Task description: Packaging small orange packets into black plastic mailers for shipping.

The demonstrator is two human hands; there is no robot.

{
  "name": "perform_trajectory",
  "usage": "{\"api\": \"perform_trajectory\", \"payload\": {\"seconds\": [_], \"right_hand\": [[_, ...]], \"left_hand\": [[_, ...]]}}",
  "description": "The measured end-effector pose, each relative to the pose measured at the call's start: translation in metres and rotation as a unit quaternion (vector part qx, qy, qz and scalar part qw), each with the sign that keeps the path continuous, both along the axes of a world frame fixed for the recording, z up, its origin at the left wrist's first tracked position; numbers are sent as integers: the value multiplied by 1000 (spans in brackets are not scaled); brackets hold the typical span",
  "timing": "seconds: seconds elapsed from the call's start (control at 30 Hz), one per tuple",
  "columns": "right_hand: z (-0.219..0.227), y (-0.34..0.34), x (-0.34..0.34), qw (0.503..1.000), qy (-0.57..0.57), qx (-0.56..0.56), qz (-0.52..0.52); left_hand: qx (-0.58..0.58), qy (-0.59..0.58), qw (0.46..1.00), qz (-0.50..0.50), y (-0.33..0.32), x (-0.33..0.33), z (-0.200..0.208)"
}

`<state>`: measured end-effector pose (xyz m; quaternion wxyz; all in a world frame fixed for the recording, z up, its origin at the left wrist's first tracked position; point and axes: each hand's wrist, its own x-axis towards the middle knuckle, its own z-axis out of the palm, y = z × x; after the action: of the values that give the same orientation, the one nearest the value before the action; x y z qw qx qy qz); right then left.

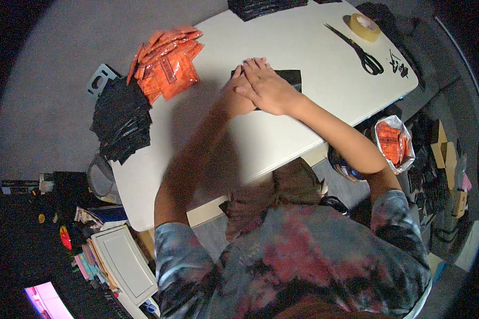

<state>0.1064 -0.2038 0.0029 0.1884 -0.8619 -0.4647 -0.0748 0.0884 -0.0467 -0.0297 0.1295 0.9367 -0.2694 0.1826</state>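
From my remote seat, the head camera looks down on a white table (314, 58) where both hands press flat on a black pouch (291, 77) lying near the middle of the tabletop. The right hand (269, 87) lies palm down over the pouch, fingers stretched out and pointing to the far left, covering most of it so that only its right end shows. The left hand (238, 93) sits just beside and partly under the right one, blurred by motion; it seems flat against the pouch too, and neither hand is closed around anything as far as I can tell. Both forearms come in from the near edge, crossing the table's near side.

To the left, a heap of orange packets (167, 64) rests at the table's far-left corner, and a stack of black pouches (121, 119) lies at its left edge. At the far right, black scissors (359, 50) lie shut beside a roll of tan tape (364, 26). More black pouches (263, 6) sit at the far edge. Off the table to the right, an open bag of orange packets (393, 142) stands near the right forearm
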Motion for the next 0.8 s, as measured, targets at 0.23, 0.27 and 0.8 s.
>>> {"api": "perform_trajectory", "payload": {"seconds": [0.23, 0.27, 0.8], "right_hand": [[3, -6, 0, 998, 58, 19, -15], [3, -4, -1, 998, 62, 19, -11], [-16, -42, -3, 991, -29, -78, -103]], "left_hand": [[46, 8, 999, 14, -8, -3, 3], [9, -58, 998, 32, -8, -2, -12], [-90, 59, 994, 9, 6, 9, 2]]}}
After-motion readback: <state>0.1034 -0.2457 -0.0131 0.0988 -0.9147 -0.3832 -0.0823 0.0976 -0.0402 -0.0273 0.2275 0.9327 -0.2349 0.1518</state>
